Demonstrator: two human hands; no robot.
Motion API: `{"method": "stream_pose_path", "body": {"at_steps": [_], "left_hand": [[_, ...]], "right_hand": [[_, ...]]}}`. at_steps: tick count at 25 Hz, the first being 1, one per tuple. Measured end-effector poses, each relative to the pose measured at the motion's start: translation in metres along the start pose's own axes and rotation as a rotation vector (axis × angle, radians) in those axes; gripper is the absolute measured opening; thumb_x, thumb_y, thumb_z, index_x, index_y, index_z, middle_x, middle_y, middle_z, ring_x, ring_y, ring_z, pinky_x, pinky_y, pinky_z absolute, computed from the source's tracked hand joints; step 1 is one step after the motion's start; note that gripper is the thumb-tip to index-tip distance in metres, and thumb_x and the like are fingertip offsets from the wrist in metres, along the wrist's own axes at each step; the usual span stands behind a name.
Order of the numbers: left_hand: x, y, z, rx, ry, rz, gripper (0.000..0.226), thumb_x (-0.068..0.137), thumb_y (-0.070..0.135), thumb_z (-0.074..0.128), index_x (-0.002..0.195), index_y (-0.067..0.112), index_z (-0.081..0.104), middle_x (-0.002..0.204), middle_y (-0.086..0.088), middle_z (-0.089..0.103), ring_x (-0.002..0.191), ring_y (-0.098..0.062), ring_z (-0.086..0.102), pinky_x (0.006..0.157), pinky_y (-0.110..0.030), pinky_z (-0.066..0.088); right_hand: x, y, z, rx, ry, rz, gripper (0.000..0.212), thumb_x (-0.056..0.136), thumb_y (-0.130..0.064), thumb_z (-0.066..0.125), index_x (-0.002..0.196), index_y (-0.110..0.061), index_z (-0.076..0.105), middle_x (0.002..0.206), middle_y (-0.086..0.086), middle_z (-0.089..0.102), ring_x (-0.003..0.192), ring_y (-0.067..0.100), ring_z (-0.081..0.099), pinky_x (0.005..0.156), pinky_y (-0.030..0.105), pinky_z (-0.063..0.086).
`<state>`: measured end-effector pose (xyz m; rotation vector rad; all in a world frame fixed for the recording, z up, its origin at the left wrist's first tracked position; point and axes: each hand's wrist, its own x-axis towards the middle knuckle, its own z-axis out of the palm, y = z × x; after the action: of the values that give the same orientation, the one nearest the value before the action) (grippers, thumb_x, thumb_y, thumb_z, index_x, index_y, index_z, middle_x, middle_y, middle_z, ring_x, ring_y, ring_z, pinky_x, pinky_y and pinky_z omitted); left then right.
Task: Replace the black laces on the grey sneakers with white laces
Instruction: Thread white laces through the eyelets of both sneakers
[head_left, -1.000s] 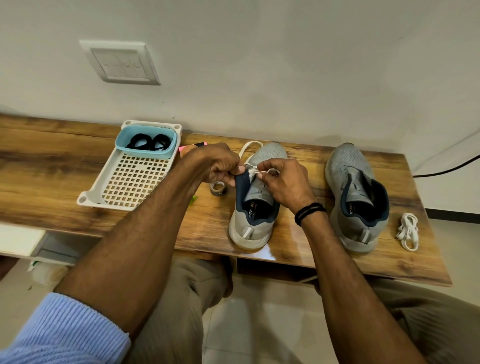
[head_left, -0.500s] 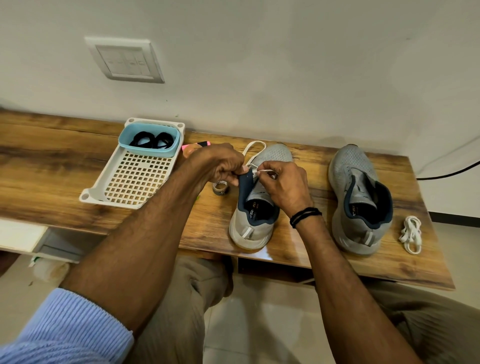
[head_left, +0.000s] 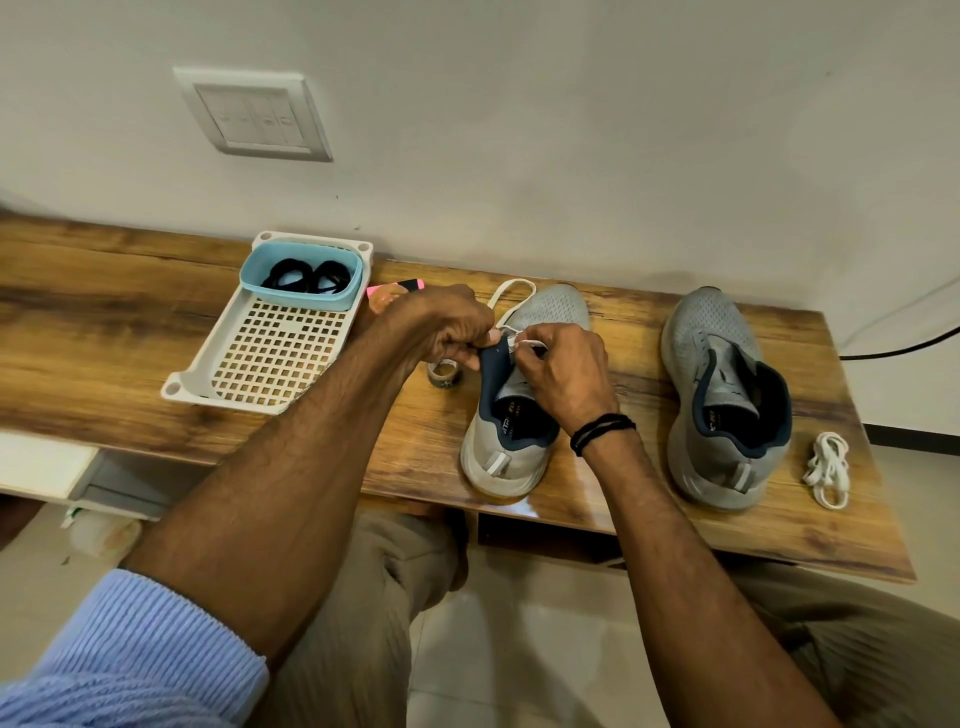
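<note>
Two grey sneakers with navy collars stand on the wooden table, toes toward the wall. On the left sneaker (head_left: 556, 312), my left hand (head_left: 447, 332) pinches the navy upper flap at the eyelets. My right hand (head_left: 566, 369) pinches a white lace (head_left: 511, 291) at the same spot; a loop of it lies by the toe. The right sneaker (head_left: 722, 395) has no lace. A bundled second white lace (head_left: 828, 467) lies at the table's right end. Two coiled black laces (head_left: 306, 278) sit in a blue tub (head_left: 301, 296).
The blue tub rests in a white perforated tray (head_left: 270, 353) at the left. A small tape roll (head_left: 443, 373) and a pink object (head_left: 395, 291) lie between the tray and the left sneaker. A black cable (head_left: 904, 348) runs at the far right. The table edge (head_left: 675, 545) is near my knees.
Both hands stay on the left sneaker's eyelet area. My right hand has shifted slightly with the lace end at the flap. The camera has tilted a little.
</note>
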<state>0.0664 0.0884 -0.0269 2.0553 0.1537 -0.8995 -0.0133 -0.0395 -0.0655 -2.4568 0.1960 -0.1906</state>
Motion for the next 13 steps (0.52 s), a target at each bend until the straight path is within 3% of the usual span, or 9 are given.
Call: {"method": "stream_pose_path", "body": {"at_steps": [3,7,9,11,13], "left_hand": [[-0.0003,-0.0015,0.0007,0.010,0.014,0.026,0.019,0.097,0.001,0.058,0.112,-0.008,0.063,0.108,-0.020,0.067,0.087,-0.022,0.067,0.069,-0.028,0.059],[0.0017,-0.0019,0.0025,0.064,0.040,0.058,0.021,0.093,-0.001,0.060,0.113,-0.007,0.061,0.105,-0.020,0.067,0.093,-0.026,0.069,0.082,-0.036,0.061],[0.0029,-0.0029,0.0032,0.077,0.057,0.053,0.023,0.092,-0.001,0.060,0.114,-0.005,0.060,0.102,-0.019,0.066,0.090,-0.025,0.068,0.083,-0.037,0.061],[0.0040,-0.0041,0.0039,0.084,0.073,0.049,0.025,0.090,-0.001,0.060,0.116,-0.005,0.059,0.102,-0.019,0.065,0.091,-0.026,0.068,0.083,-0.039,0.061],[0.0039,-0.0050,0.0043,0.086,0.068,0.053,0.025,0.090,0.000,0.060,0.115,-0.004,0.060,0.106,-0.020,0.065,0.096,-0.028,0.068,0.085,-0.042,0.061]], "right_hand": [[0.0014,0.0011,0.0046,-0.049,0.007,-0.049,0.020,0.091,-0.020,0.059,0.091,-0.008,0.075,0.088,0.012,0.073,0.081,0.025,0.066,0.065,0.027,0.043],[0.0021,-0.0013,0.0064,-0.092,0.018,-0.061,0.021,0.090,-0.017,0.058,0.079,-0.006,0.071,0.075,0.014,0.067,0.069,0.026,0.058,0.059,0.028,0.034],[0.0033,0.0001,0.0073,-0.047,0.011,-0.037,0.019,0.088,-0.018,0.060,0.082,-0.007,0.075,0.076,0.013,0.070,0.069,0.023,0.062,0.059,0.029,0.041],[0.0031,0.0034,0.0057,0.093,-0.001,0.037,0.017,0.086,-0.019,0.065,0.087,-0.011,0.079,0.080,0.007,0.075,0.067,0.010,0.062,0.058,0.016,0.044],[0.0027,0.0072,0.0027,0.239,-0.012,0.141,0.014,0.085,-0.019,0.069,0.089,-0.012,0.080,0.081,-0.003,0.075,0.062,-0.004,0.056,0.054,0.001,0.038]]}}
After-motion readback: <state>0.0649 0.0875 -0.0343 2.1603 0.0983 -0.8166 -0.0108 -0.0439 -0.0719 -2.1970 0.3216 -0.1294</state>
